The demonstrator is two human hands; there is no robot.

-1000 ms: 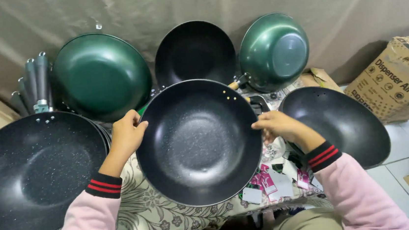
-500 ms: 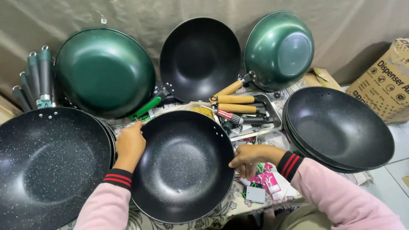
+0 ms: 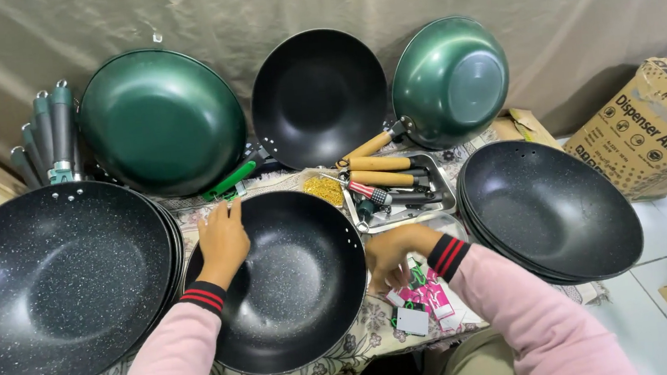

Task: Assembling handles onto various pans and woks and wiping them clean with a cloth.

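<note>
Lowering from its raised tilt a moment earlier, the black speckled handleless wok lay flat near the table's front edge, ready for work. The left hand gripped its rim; the right hand closed loosely over pink tags. Beyond the right edge stood a brown printed carton.

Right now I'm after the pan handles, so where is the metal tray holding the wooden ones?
In the head view, the metal tray sits right of centre, behind the right hand, between the black wok being held and the stacked black woks.
</note>
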